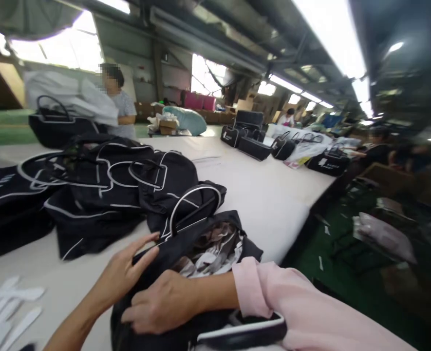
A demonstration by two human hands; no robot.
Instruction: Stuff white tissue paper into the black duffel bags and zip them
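A black travel bag [186,248] with white-piped handles stands in front of me, its top open and crumpled paper stuffing [215,253] showing inside. My left hand [127,265] rests at the bag's far left end, fingers stretched out and thumb apart, touching the fabric. Reaching across the opening, my right hand [164,300] has its fingers curled down on the bag's near left edge. Whether it pinches a zipper there is hidden. One bag handle [196,195] arches up behind the opening; another handle [244,331] lies below my pink sleeve [291,297].
More black bags [116,180] crowd the white table [259,195] to the left and beyond. White strips [10,307] lie at the lower left. Across the table stands a person [123,105] by white sheeting. Further bags [248,136] are at the far end; the table's edge runs along the right.
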